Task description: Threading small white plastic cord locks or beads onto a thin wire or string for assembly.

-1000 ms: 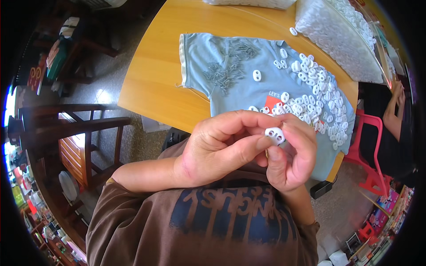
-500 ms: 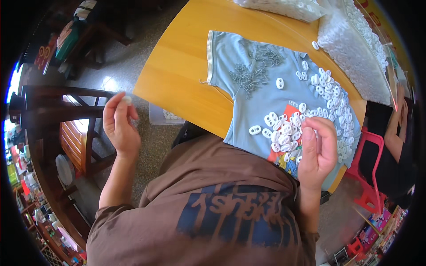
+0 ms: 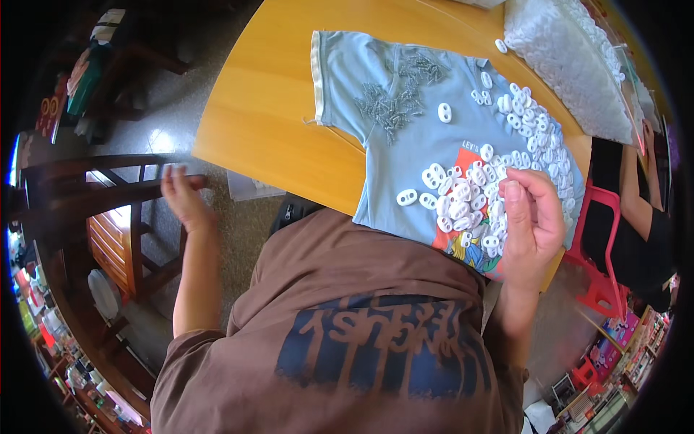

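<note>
Toggles (image 3: 459, 210), white and two-holed, lie in the head view on the pale blue shirt (image 3: 397, 163), heaped over its printed front and along its right side, with a few loose ones apart near its middle. One more toggle rests off the shirt, on the table (image 3: 267, 87) beyond its far edge. The right hand (image 3: 533, 217) hangs over the shirt's near right part, by the heap; its thumb and forefinger come nearly together at the tips, the other fingers curled in. White shows right at those tips, but I cannot tell whether a toggle is pinched there or lies behind them. The left hand (image 3: 186, 199) is raised well to the left of the shirt, in front of a wooden chair (image 3: 112, 231); its fingers are bent and blurred, so I cannot tell how far apart they are or whether they grip anything. Small grey springs (image 3: 394, 108) lie scattered on the shirt near its left sleeve. Beyond the shirt to the right stands a clear bag (image 3: 564, 65) full of white pieces. Right of the shirt are a red chair (image 3: 617, 239) and another person's arm (image 3: 636, 195).
</note>
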Demonstrator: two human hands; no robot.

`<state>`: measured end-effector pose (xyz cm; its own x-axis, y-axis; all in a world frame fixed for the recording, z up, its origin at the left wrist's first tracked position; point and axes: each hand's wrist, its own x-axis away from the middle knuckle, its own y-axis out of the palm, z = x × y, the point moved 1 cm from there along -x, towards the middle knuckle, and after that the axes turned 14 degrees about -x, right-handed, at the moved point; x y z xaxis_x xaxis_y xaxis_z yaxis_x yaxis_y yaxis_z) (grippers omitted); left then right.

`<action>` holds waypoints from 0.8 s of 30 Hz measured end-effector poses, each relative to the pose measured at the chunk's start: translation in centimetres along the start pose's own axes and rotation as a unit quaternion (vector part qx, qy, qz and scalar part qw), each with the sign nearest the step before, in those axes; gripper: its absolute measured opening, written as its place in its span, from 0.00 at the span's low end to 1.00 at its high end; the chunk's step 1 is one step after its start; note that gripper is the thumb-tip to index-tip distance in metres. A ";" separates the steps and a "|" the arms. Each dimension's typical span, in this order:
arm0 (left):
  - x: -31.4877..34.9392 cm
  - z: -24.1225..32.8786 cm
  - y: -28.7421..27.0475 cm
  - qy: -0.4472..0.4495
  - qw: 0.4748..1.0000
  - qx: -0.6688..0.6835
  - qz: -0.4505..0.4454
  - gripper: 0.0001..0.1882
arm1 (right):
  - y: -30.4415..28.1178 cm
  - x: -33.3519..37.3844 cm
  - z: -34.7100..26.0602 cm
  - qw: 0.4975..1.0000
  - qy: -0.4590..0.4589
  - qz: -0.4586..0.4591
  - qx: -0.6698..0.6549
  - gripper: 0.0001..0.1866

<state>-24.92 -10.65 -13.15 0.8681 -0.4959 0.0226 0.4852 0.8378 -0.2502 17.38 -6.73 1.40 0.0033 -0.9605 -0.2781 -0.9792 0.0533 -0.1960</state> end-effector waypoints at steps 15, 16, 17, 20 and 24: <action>16.7 16.5 12.6 0.575 0.672 -0.121 -0.451 0.11 | -3.2 1.4 0.1 1.000 0.005 0.017 -0.002 0.07; 17.3 16.8 13.3 0.593 0.632 -0.131 -0.481 0.12 | -3.5 1.4 0.0 0.999 0.017 0.039 -0.027 0.06; 17.6 16.7 13.7 0.594 0.629 -0.132 -0.483 0.12 | -3.7 1.5 0.1 0.996 0.029 0.060 -0.053 0.05; 18.2 16.2 14.7 0.605 0.605 -0.160 -0.493 0.12 | -4.3 1.8 0.5 0.995 0.024 0.071 -0.071 0.05; 18.6 16.5 15.1 0.610 0.594 -0.181 -0.492 0.12 | -4.4 2.0 0.8 0.993 0.033 0.075 -0.089 0.05</action>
<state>0.27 -3.40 -0.59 -0.6466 -0.6861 -0.3333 0.4483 0.0117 -0.8938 21.86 -8.62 0.97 -0.1518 -0.9615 -0.2290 -0.9882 0.1529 0.0128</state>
